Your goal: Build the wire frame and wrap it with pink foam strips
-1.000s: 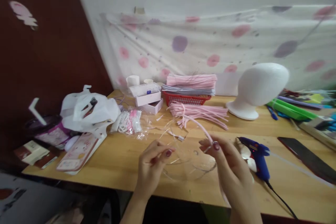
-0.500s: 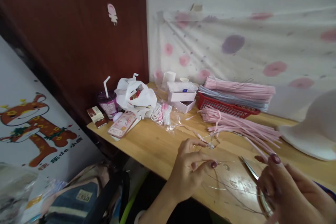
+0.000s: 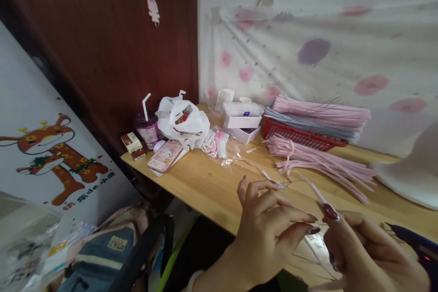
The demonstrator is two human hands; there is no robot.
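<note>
My right hand (image 3: pixel 369 251) pinches a pink pipe cleaner (image 3: pixel 317 193) between thumb and fingers, its end pointing up and left. Close beside it, my left hand (image 3: pixel 270 228) has its thumb and index finger pressed together, the other fingers bent above. A thin wire seems to be in that pinch, but the fingertips mostly cover it. Past the left fingers lies a small tangle of pale wire (image 3: pixel 283 184) on the table. Loose thin wires (image 3: pixel 308 255) show below the hands. A tied bundle of pink pipe cleaners (image 3: pixel 318 164) rests just beyond.
Behind the bundle, a red basket (image 3: pixel 290 133) carries pink and blue pipe cleaners. White boxes (image 3: pixel 241 121), a plastic bag (image 3: pixel 183 121), a phone (image 3: pixel 166 155) and a cup with a straw (image 3: pixel 147 130) stand leftward. A dark blue tool (image 3: pixel 407 237) with a red light lies right.
My hands have come closer together, the left moving right. The pipe cleaner now points up-left from my right hand. The scissors seen earlier are hidden, and the blue tool shows more.
</note>
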